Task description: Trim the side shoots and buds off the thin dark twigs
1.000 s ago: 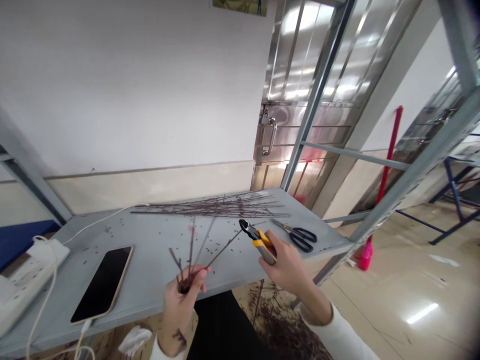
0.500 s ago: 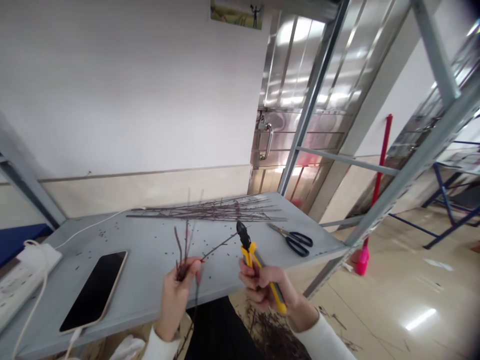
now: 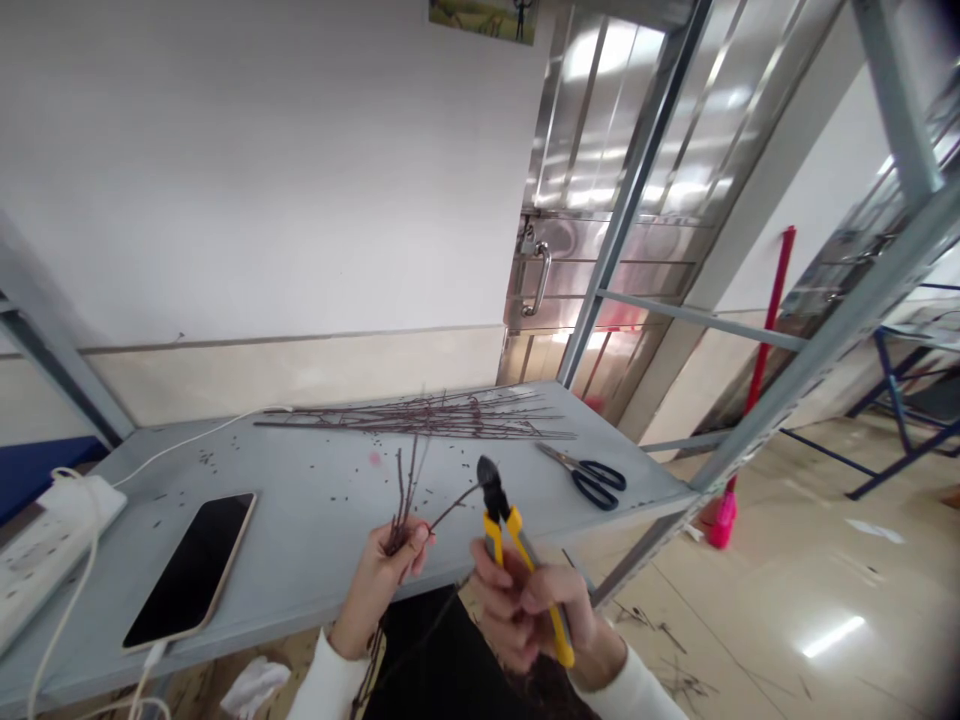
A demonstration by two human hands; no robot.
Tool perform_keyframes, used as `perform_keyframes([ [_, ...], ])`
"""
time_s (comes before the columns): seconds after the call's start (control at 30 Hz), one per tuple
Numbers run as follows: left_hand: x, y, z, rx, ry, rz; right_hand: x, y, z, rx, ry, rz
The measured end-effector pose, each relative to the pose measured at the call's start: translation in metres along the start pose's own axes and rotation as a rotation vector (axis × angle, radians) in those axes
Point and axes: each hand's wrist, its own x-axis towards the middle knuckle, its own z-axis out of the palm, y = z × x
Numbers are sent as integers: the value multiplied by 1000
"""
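My left hand [image 3: 390, 575] is closed round a few thin brown twigs [image 3: 405, 490], which stand up out of the fist and trail down below it. One side twig [image 3: 454, 503] slants right from the fingertips, its end at the jaws of the pliers. In my right hand [image 3: 529, 605] are yellow-and-black cutting pliers [image 3: 495, 500], jaws pointing up and away. Behind both hands a bundle of long twigs [image 3: 420, 418] lies along the back of the grey table [image 3: 315, 540]. Scissors [image 3: 589, 476] with dark handles rest at the right.
A phone [image 3: 191, 570] with a cable and a white power strip [image 3: 56, 540] lie on the left of the table. Metal shelf posts [image 3: 630, 200] rise at the right. Cut twigs [image 3: 686, 680] are scattered on the floor. Small twig bits dot the tabletop.
My left hand has moved right and slightly down with its twigs. The side twig is shorter, its end now at the pliers' jaws. My right hand has lowered slightly, still holding the pliers.
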Motion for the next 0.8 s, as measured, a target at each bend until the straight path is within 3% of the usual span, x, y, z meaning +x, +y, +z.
perform_keyframes([
  [0.1, -6, 11, -3, 71, -28, -11, -1, -16, 2, -296, 300, -179],
  [0.3, -12, 21, -16, 149, -166, -20, -17, -37, -12, -1485, 878, -421],
  [0.37, -12, 23, -22, 171, -167, -2, -21, -43, -17, -1719, 955, -470],
  [0.43, -12, 26, -27, 192, -136, 26, -26, -48, -19, -1808, 943, -480],
  [0.53, -8, 31, -30, 201, -112, 20, -30, -46, -17, -1705, 885, -411],
  [0.6, -5, 33, -30, 194, -91, 6, -31, -38, -13, -1458, 810, -312],
  [0.8, 9, 29, -31, 188, -100, 3, -24, -7, -2, -479, 284, -150],
])
